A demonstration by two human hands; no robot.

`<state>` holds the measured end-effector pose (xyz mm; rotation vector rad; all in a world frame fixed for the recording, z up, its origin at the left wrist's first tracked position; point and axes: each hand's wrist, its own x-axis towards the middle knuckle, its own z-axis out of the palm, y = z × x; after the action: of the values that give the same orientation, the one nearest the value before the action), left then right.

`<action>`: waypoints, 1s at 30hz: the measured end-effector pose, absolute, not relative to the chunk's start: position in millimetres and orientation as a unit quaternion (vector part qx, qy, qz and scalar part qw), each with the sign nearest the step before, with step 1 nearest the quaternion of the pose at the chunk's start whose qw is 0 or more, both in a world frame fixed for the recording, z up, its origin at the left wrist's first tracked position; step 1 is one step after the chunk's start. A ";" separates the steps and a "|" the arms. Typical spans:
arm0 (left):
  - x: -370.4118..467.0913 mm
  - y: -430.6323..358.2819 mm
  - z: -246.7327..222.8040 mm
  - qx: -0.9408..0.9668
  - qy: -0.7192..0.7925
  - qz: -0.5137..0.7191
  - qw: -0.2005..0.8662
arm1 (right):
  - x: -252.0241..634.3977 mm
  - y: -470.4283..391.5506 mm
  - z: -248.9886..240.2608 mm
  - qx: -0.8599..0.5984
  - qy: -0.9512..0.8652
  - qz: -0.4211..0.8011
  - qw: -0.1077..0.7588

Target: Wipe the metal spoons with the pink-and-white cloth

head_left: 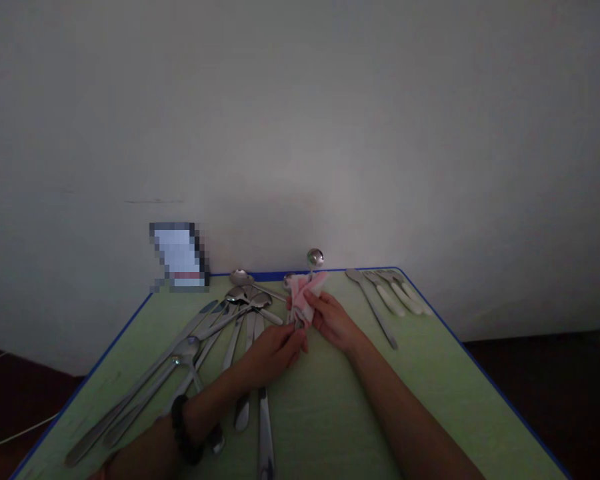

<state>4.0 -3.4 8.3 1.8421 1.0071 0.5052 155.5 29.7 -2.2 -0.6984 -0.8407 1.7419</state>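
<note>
A metal spoon (pixel 315 259) with a round bowl points up and away from me above the table's far edge. My left hand (pixel 279 348) is closed around the lower end of its handle. My right hand (pixel 333 323) pinches a pink and white cloth (pixel 303 299) wrapped around the handle below the bowl. The cloth hides most of the handle. Just behind the cloth, another spoon bowl (pixel 289 279) partly shows. Close by my left hand, several metal spoons (pixel 261 301) and long flat handles lie across one another, some under my left forearm.
On the right lie a long metal utensil (pixel 373 307) and several white-handled forks (pixel 391 300). A blurred-out phone-like screen (pixel 180 253) leans at the back left. The green table (pixel 325 413) has a blue edge and meets a pale wall (pixel 380 133).
</note>
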 end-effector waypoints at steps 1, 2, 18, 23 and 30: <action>4.2 -3.7 8.4 0.752 0.412 0.207 0.471 | 155.6 29.7 -2.4 -0.291 -0.354 0.726 0.514; 4.3 -3.9 8.5 0.751 0.414 0.209 0.469 | 155.7 29.8 -2.5 -0.290 -0.357 0.726 0.511; 3.6 -3.6 8.7 0.755 0.421 0.198 0.462 | 155.2 30.1 -2.5 -0.292 -0.351 0.726 0.514; 3.0 -3.1 8.5 0.754 0.417 0.201 0.466 | 155.4 30.2 -3.8 -0.292 -0.351 0.725 0.515; 3.0 -1.9 7.2 0.754 0.421 0.201 0.463 | 154.9 29.9 -2.3 -0.290 -0.354 0.722 0.518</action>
<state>3.0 -1.9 7.2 1.8534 1.0345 0.4952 154.9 29.9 -2.3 -0.6955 -0.8497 1.7330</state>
